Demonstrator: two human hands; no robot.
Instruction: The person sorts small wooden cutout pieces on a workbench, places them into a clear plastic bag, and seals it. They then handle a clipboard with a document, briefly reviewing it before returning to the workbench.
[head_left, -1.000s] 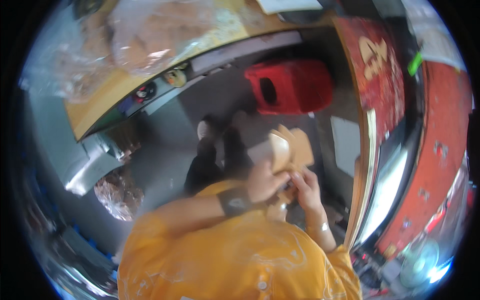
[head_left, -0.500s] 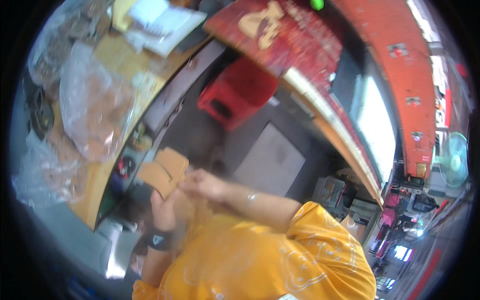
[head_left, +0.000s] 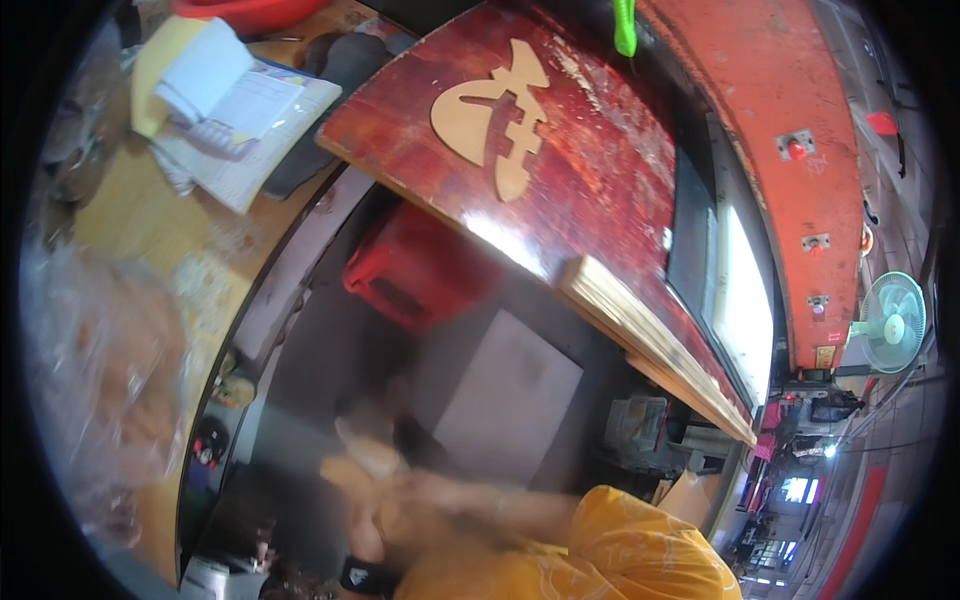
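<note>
My left hand (head_left: 366,532), with a dark band at its wrist, is low in the view and smeared by motion. It holds flat tan cut pieces (head_left: 345,474), whose outlines are blurred. Close beside it, my right hand (head_left: 420,497) reaches across from the right; its fingers are too smeared to read. Beyond my hands, on a worn red tabletop (head_left: 590,190), several flat tan cut pieces (head_left: 462,128) lie in a loose group, some curved and some notched.
At left, a wooden table (head_left: 125,215) bears clear plastic bags (head_left: 110,370) of tan pieces and an open notebook (head_left: 240,100). A red stool (head_left: 415,275) stands between the tables. Wooden strips (head_left: 640,330) line the red table's edge. A green fan (head_left: 892,322) is at far right.
The view has shifted, bringing the red tabletop and its tan pieces more fully in. My hands and the held pieces now appear lower and more blurred.
</note>
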